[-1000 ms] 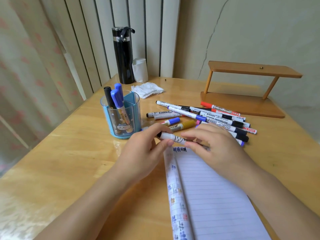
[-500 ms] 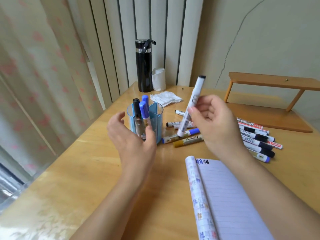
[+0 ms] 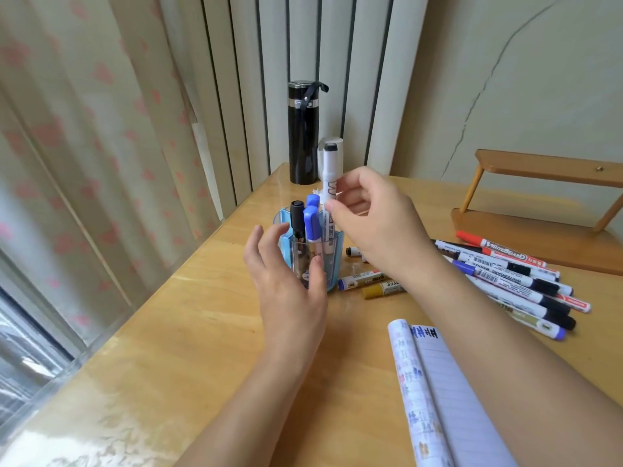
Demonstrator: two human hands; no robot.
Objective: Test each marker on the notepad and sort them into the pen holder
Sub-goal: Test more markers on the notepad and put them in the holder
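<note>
1. Table (image 3: 168,332): varnished wood, glossy.
2. Holder (image 3: 335,264): smooth plastic, part clear, part blue.
3. Marker (image 3: 328,183) upright at the holder: smooth white plastic.
4. Flask (image 3: 302,136) behind the holder: glossy black, shiny metal band.
5. Notepad (image 3: 451,399) right of the holder: matt lined paper.
6. Shelf (image 3: 539,166) right of the holder: matt wood.
7. Curtain (image 3: 67,129) left of the holder: soft cloth.

A cracked beige wall (image 3: 539,96), patterned curtain (image 3: 84,146) and blinds (image 3: 303,45) back the wooden table (image 3: 168,348).

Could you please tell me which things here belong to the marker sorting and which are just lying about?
Job: white marker pinched by the right hand, pen holder, loose markers, notepad.
Lying about: black flask, wooden shelf.
</note>
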